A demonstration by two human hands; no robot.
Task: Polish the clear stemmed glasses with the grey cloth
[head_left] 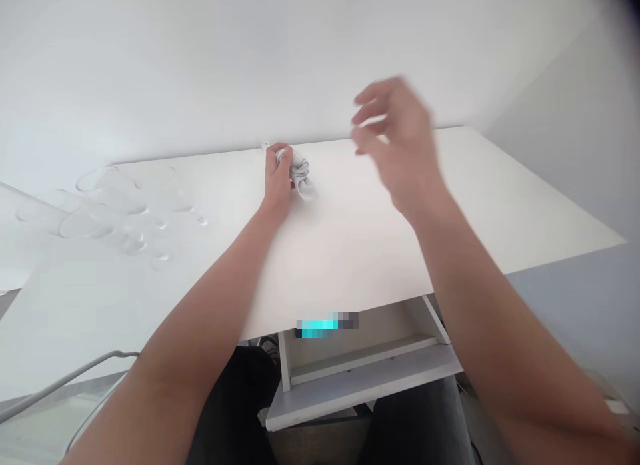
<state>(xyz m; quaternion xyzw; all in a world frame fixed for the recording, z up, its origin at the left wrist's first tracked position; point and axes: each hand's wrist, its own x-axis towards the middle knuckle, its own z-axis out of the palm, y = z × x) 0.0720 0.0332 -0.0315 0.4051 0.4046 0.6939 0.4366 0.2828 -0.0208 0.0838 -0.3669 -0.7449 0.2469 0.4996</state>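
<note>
My left hand (277, 175) is closed around a crumpled, whitish-grey cloth (299, 166) near the back edge of the white tabletop (350, 245). A loose end of the cloth hangs out to the right of my fingers and touches the surface. Raised above the table on the right, my right hand (395, 135) is somewhat blurred by motion. Its fingers are bent and apart, and nothing shows between them. Just behind my left hand sits a small white ring-like piece (265, 145), partly covered.
Several clear glass-like vessels (135, 205) crowd the table's left side. Below the front edge, a white drawer (365, 361) is pulled out, with a pixelated cyan object (320, 327) at its back. A grey cable (75, 378) curves at lower left. A white wall (225, 65) stands behind.
</note>
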